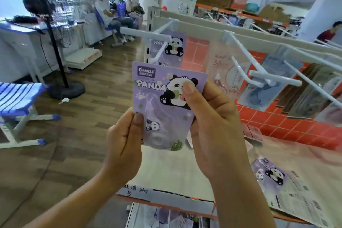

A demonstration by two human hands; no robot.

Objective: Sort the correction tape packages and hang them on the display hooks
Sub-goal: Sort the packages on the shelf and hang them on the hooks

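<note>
Panda package (pixel 162 105) gripped by left hand (pixel 125 140) and right hand (pixel 211 127), thumbs hiding print

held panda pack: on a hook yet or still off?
Off. Both hands, left hand and right hand, hold the panda pack upright below the hook.
</note>
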